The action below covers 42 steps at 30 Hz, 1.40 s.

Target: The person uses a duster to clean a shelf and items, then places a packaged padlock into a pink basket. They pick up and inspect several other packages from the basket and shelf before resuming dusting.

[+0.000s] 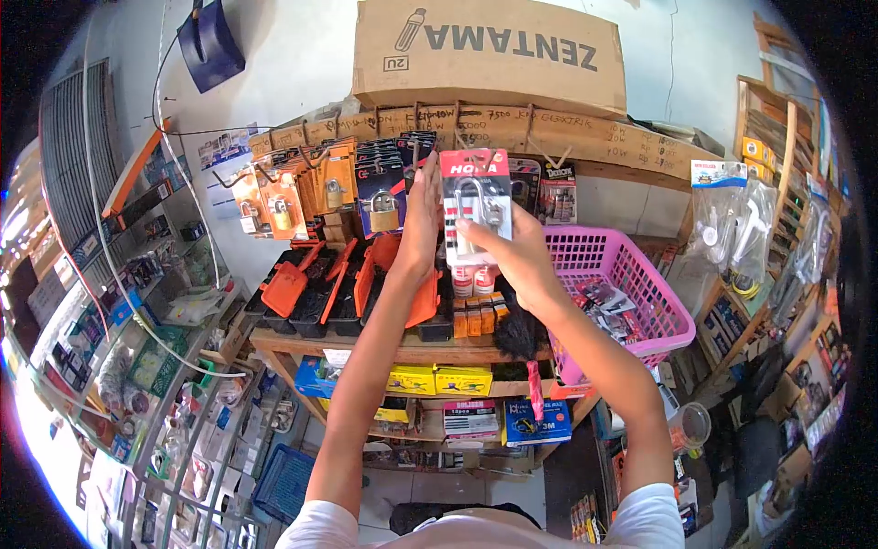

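Observation:
In the middle of the head view, my right hand (523, 261) grips a carded padlock (471, 197) by its lower part, thumb across the front. The card is red on top and reads "HONA"; the long-shackle lock sits behind clear plastic. My left hand (422, 215) is stretched upward just left of that card, seen nearly edge-on, its fingers extended beside the hanging stock. Close to its left hangs a dark card with a brass padlock (384, 212). Farther left are orange cards with smaller padlocks (280, 212). Whether my left fingertips touch the hanging cards is hard to see.
Below the hooks stand black trays with orange lids (291, 285) and small orange boxes (476, 317). A pink basket (631, 345) of packets is at the right. A cardboard box (489, 55) sits above the wooden rail (622, 151). Glass shelving (174, 393) lines the left.

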Tool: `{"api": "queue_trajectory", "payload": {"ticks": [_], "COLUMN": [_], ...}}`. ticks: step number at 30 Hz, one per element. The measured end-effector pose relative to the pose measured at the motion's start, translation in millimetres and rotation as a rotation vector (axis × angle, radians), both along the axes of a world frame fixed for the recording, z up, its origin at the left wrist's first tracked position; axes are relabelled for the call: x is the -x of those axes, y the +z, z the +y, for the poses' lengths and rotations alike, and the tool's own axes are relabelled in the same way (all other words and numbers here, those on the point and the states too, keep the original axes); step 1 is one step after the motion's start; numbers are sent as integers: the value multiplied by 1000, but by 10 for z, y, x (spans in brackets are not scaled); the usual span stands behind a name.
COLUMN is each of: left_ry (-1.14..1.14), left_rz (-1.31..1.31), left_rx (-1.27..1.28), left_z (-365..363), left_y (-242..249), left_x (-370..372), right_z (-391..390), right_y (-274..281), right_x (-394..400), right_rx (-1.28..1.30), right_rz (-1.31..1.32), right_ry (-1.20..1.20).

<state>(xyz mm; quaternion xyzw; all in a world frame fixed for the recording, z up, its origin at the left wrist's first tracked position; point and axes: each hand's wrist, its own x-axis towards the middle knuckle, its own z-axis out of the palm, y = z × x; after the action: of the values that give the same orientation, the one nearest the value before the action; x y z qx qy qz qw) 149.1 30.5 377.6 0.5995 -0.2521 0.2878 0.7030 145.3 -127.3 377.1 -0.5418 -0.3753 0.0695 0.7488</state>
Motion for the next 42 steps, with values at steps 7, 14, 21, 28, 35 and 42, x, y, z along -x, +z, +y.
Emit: {"api": "queue_trajectory", "payload": {"ticks": [7,14,21,28,35,42], "left_ry": [135,130,133,125,56,52], "left_rz": [64,70,48,39,117,113], "left_rx": [-26,-51,-53,-31,-52,-114], "left_z": [3,70,36,75,11,-62], "left_y": [11,-13,-8,-55,-37,-129], "left_x": [29,-1,36,-73,113,161], "right_z": [355,453,607,647,78,-1037], "right_y": [-53,95,-14,-122,-208,-177], "right_x": [-788,-1045,-1360,-1339,-1214,-1428], "right_rx": [48,138,79,123,481,1288], "right_rz": [-243,-185,-143,-198,-493,-641], "right_ry": [-142,-105,-27,-166,-556,-380]}}
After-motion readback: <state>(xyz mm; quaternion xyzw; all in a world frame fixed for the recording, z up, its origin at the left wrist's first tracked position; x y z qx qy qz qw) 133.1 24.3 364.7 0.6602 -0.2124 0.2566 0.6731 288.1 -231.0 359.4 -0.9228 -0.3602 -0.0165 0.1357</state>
